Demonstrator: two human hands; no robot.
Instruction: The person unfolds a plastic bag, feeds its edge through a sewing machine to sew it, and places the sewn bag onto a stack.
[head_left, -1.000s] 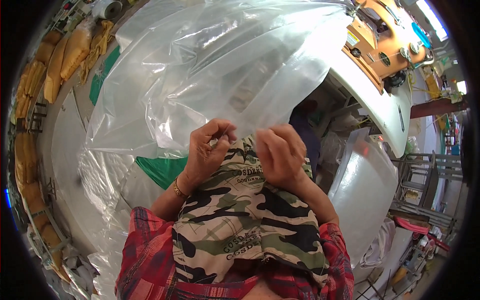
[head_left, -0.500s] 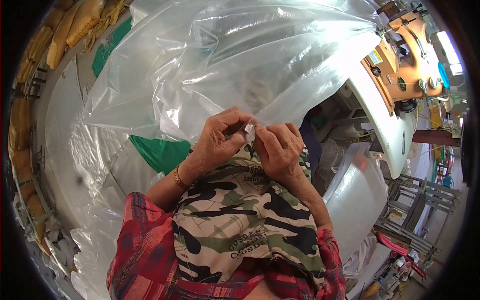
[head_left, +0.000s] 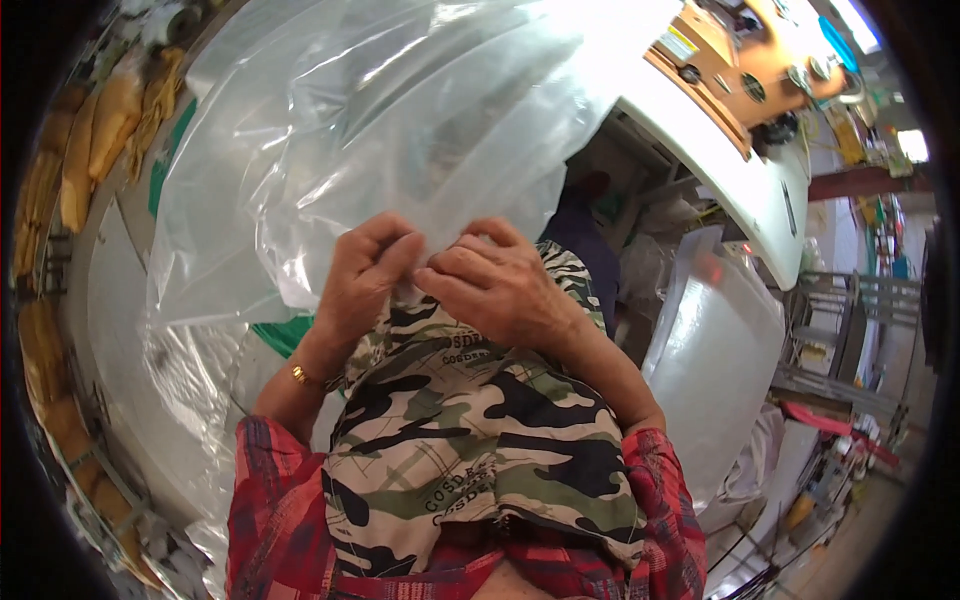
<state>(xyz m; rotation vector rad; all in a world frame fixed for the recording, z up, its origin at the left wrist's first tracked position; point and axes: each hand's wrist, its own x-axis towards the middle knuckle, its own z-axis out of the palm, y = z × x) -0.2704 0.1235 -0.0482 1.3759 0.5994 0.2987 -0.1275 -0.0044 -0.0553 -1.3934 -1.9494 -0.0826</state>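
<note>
A large sheet of clear plastic film spreads in front of me, its near edge gathered at my fingers. My left hand pinches that edge with thumb and curled fingers. Close beside it, almost touching, my right hand has its fingers bent and pressed over the same edge. The bit of film between the fingertips is mostly hidden. Under both wrists lies my camouflage apron, over red plaid sleeves.
An orange-brown sewing machine stands on a white table at the far right. Stacked clear film lies right of my arm. Green cloth shows under the sheet; yellow-brown sacks line the left.
Both hands have shifted left within the view, still at the film's edge. My right hand has turned across toward the left one. The view has swung, moving table and machine.
</note>
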